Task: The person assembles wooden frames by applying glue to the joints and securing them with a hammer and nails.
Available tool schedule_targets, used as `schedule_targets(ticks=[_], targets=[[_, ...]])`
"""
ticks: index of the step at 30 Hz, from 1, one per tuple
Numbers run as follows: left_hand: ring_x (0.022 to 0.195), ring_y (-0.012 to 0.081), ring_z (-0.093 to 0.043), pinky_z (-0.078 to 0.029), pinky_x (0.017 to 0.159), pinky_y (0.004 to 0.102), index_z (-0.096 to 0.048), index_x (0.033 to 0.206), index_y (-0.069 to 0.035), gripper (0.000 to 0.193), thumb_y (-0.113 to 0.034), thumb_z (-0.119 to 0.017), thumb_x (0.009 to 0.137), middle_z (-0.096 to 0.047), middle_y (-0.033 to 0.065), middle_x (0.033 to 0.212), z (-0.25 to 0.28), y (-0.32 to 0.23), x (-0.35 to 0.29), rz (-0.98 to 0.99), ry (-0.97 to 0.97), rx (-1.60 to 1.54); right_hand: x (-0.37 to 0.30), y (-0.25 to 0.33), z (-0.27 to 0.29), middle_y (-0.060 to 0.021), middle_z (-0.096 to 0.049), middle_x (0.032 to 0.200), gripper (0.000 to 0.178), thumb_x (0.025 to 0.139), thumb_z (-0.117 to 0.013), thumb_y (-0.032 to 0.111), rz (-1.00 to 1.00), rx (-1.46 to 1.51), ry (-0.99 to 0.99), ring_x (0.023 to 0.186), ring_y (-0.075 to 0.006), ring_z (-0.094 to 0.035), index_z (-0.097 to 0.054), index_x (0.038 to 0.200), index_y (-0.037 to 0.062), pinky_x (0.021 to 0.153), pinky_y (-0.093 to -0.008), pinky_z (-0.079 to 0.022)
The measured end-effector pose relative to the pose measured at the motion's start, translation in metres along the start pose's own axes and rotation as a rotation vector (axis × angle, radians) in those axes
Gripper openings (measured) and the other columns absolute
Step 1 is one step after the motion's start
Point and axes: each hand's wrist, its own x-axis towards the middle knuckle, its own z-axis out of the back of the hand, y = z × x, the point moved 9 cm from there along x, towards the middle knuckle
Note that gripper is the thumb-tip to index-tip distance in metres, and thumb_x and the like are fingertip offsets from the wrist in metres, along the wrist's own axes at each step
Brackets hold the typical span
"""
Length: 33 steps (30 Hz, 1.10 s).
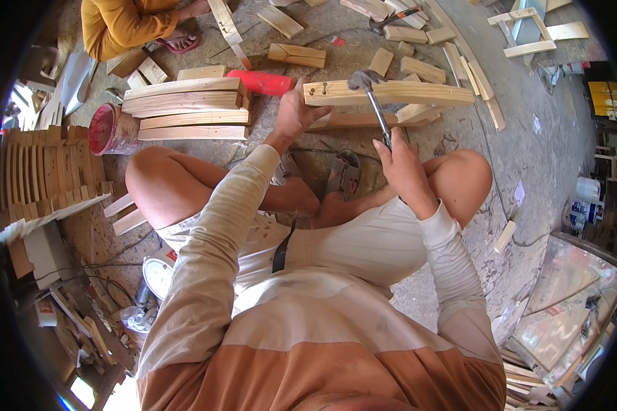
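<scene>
My left hand [295, 115] grips the left end of a pale, slightly curved wooden piece [425, 92], which lies crosswise ahead of my knees. Two dark marks, perhaps holes or nails, show on its face near that end. My right hand [403, 164] is closed round the handle of a claw hammer [377, 106]. The hammer's metal head overlaps the wooden piece, right of my left hand; whether it touches the wood I cannot tell. Beneath lies another wooden piece [353, 121], partly hidden. A red cylinder [264, 83] rests just left of my left hand.
Stacked wooden pieces [192, 103] lie at left beside a red-stained bucket [103, 130]. A taller wood stack [48, 168] stands farther left. Another hammer [394, 20] and loose offcuts [421, 70] lie ahead. A person in orange [127, 27] crouches at far left. A cable [504, 198] crosses the floor at right.
</scene>
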Motion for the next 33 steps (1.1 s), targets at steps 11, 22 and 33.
schedule_targets(ticks=[11,22,33], targets=[[0.092,0.0116,-0.064,-0.052,0.086,0.0303,-0.056,0.104,-0.005,0.041,-0.009,-0.086,0.076,-0.07,0.0037,0.097,-0.002,-0.003,-0.003,-0.04,-0.053,-0.276,0.001,-0.005,-0.006,-0.0318,-0.062,0.079,0.033,0.1,-0.059,0.025,-0.01,-0.003,0.004,0.08,-0.0527,-0.061,-0.049,0.108,-0.0064,0.065,-0.0565,-0.046],[0.093,0.0079,-0.06,-0.05,0.087,0.0286,-0.059,0.105,-0.006,0.039,-0.004,-0.085,0.077,-0.068,0.0001,0.101,-0.006,0.003,0.002,-0.017,0.092,-0.333,0.001,-0.005,-0.006,-0.0312,-0.062,0.08,0.033,0.101,-0.058,0.025,0.003,-0.006,0.002,0.082,-0.0529,-0.061,-0.047,0.106,-0.0064,0.067,-0.0553,-0.046],[0.092,0.0067,-0.061,-0.051,0.086,0.0277,-0.062,0.106,-0.005,0.037,-0.005,-0.084,0.077,-0.069,-0.0006,0.098,-0.013,0.016,0.005,0.055,0.115,-0.443,0.003,0.0,0.005,-0.0238,-0.061,0.075,0.033,0.1,-0.062,0.027,-0.04,0.099,0.008,0.07,-0.0459,-0.058,-0.05,0.097,-0.0038,0.063,-0.0494,-0.045]])
